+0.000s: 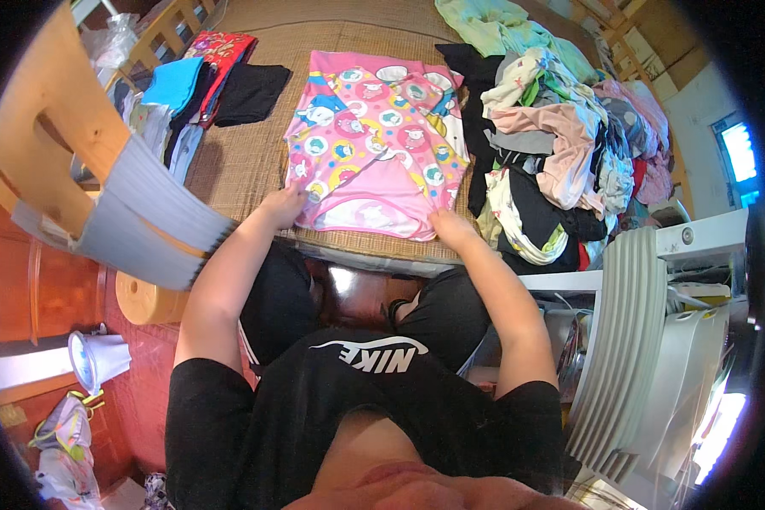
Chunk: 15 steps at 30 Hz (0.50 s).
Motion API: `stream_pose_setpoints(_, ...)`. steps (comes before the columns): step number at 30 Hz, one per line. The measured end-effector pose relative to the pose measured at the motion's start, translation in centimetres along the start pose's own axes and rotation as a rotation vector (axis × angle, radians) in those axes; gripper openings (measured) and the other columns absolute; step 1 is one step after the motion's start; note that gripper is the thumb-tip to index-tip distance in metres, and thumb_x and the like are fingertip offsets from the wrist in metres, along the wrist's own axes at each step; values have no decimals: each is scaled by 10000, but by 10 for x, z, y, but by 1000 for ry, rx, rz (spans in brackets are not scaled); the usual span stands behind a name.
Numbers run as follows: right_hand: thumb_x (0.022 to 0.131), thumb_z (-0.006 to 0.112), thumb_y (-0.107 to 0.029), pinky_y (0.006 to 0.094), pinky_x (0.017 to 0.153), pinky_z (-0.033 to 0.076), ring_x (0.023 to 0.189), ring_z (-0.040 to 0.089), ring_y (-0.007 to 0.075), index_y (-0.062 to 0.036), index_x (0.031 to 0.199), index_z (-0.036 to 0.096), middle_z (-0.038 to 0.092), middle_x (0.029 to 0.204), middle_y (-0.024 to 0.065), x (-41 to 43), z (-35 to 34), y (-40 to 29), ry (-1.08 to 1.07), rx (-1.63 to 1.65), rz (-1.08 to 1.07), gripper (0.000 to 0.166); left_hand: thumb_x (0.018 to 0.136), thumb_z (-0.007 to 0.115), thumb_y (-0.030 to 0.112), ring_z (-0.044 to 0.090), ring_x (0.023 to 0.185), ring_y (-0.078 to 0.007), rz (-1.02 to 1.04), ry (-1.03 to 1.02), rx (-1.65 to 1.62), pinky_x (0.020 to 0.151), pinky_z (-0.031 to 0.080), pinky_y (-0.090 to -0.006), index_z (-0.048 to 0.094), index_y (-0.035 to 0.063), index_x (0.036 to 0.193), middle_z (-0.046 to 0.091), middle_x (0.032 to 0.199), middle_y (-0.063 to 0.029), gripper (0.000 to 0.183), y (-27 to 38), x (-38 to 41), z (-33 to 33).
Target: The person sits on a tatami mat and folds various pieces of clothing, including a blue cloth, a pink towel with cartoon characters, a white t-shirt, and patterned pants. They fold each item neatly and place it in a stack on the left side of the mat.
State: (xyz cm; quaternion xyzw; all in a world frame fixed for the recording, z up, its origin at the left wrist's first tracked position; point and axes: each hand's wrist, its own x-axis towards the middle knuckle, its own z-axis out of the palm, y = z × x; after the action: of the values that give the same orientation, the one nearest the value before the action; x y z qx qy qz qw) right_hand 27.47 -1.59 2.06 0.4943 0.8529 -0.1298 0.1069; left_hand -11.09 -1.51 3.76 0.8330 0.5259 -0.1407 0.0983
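A pink garment (382, 137) with a cartoon rabbit print lies spread flat on the woven bed mat (245, 159). Its curved pink-trimmed edge (357, 205) faces me, and the paler inner side shows there. My left hand (287, 205) pinches the garment's near left corner. At the near right corner, my right hand (451, 229) has hold of the cloth, with its fingertips partly hidden. Both hands rest close to the bed's front edge.
Folded clothes, among them a black one (252, 94), a blue one (173, 83) and a red one (220, 57), lie at the left. A loose clothes heap (548, 146) fills the right side. A wooden post (51, 115) wrapped in grey cloth rises at my left.
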Motion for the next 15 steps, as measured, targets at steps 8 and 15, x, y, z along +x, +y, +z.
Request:
stream_pose_setpoints(8,728,448,-77,423,761,446,882,554,338,-26,834,573,566,935,182,-9,-21,0,329,69,-147,172,729,501,106,607,793,-313,98,285,81,681,489,-410,629,20,737,597,892,-176,155,-7,-3,1)
stream_pose_setpoints(15,630,496,-125,421,703,454,781,565,371,-99,812,623,600,851,193,-22,-25,-10,20,339,115,223,658,543,146,608,815,-317,-279,-75,-88,722,482,-402,640,12,784,622,826,-196,208,17,-27,-35)
